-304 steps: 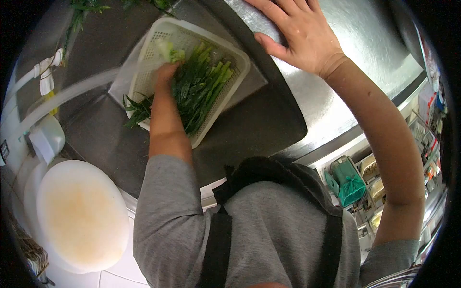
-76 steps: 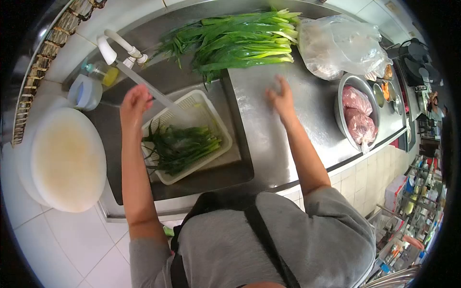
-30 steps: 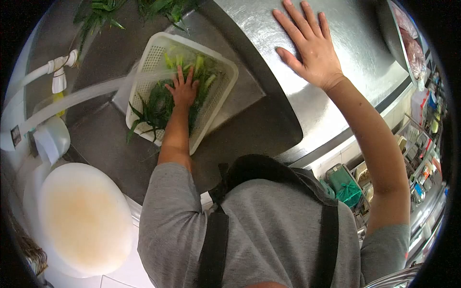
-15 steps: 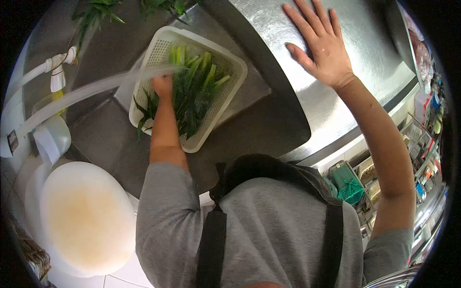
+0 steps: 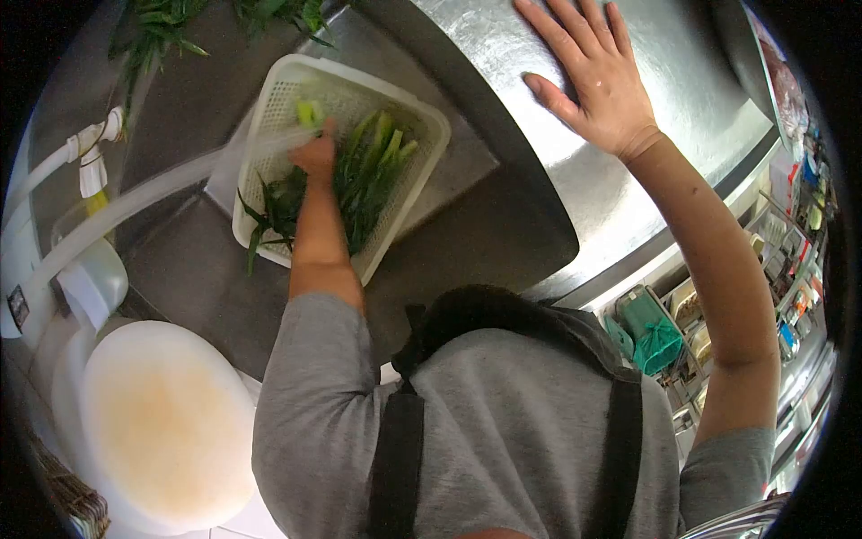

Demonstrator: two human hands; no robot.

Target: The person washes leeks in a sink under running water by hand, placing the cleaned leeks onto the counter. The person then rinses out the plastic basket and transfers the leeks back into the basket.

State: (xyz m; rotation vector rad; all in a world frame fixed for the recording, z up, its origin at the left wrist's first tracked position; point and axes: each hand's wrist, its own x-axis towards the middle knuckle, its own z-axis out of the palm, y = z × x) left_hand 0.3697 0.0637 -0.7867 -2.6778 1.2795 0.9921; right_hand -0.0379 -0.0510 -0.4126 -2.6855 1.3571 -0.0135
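Note:
My left hand (image 5: 314,154) is closed around the end of a clear hose (image 5: 180,171), inside a white perforated basket (image 5: 435,144). Motion blurs its fingers a little. Beside it, long leafy greens with pale green stalks (image 5: 382,153) lie in the basket, the leaves toward me and the cut ends away. Some leaves poke out over the basket's left side. The basket sits tilted in a dark metal sink (image 5: 467,229). My right hand (image 5: 597,85) rests flat on the shiny metal counter (image 5: 561,189), fingers spread, holding nothing.
More leafy greens (image 5: 166,36) are at the sink's far left. White pipes (image 5: 90,148) and a white plastic container (image 5: 94,278) stand along the left side. A round white board (image 5: 166,422) is at lower left. A green bag (image 5: 655,346) and trays are at right.
My left hand has shifted slightly right and toward me within the basket, and the hose end moved with it. My right hand stays flat on the counter. The whole view has shifted slightly.

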